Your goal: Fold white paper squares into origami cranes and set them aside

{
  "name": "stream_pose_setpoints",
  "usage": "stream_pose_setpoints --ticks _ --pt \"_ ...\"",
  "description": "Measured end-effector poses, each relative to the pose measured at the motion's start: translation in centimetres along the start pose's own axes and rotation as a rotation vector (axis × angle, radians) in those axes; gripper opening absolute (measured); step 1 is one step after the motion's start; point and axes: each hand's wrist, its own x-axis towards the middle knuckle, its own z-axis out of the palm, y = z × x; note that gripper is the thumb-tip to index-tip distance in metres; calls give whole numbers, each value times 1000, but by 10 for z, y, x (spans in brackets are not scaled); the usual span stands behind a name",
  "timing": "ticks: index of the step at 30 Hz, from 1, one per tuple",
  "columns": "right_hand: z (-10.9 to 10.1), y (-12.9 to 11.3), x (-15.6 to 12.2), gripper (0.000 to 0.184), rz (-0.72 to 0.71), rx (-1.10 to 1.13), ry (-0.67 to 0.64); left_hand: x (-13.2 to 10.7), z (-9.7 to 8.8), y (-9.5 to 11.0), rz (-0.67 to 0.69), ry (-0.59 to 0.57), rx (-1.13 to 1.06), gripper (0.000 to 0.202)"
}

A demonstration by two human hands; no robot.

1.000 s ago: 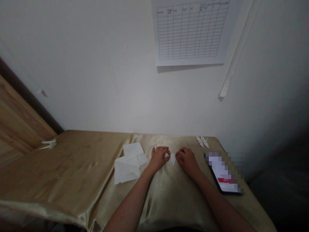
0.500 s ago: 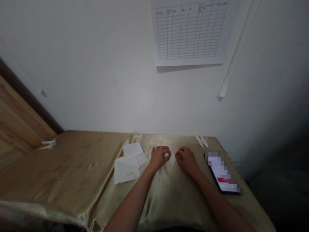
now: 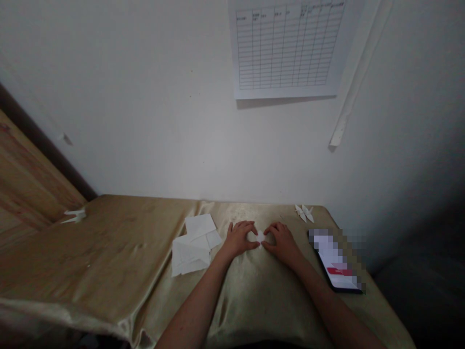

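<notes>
I view one cloth-covered table (image 3: 109,252). Above its far edge, one printed grid sheet (image 3: 285,53) bears headings I cannot read. One phone (image 3: 332,264) lies along the right edge. The left hand (image 3: 240,238) and right hand (image 3: 283,242) each hold thumb and index finger parted. At least three white sheets (image 3: 192,257) overlap to their left. Two folded figures (image 3: 307,214) lie near the far right corner. One folded piece (image 3: 260,237) lies between the hands, touching their fingertips, which obscure its long axis and direction.
</notes>
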Motion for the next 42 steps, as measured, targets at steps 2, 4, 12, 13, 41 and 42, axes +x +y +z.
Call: stream_pose_setpoints --ticks 2,4,12,13,41,42 --pt "0 0 -1 31 -13 0 -2 -1 -2 1 1 -22 -7 38" --pt "0 -1 -3 34 -22 4 -5 -2 -5 3 2 -39 -15 40" --pt "-1 -2 -6 43 -28 9 6 1 -7 -5 10 -88 -37 29" --pt "-1 -2 -7 43 -32 13 7 1 -6 -6 8 -76 -40 26" --pt "4 4 0 16 8 17 27 -1 -1 10 -37 -27 15 40" --pt "4 4 0 16 7 18 27 0 -1 9 -37 -25 17 41"
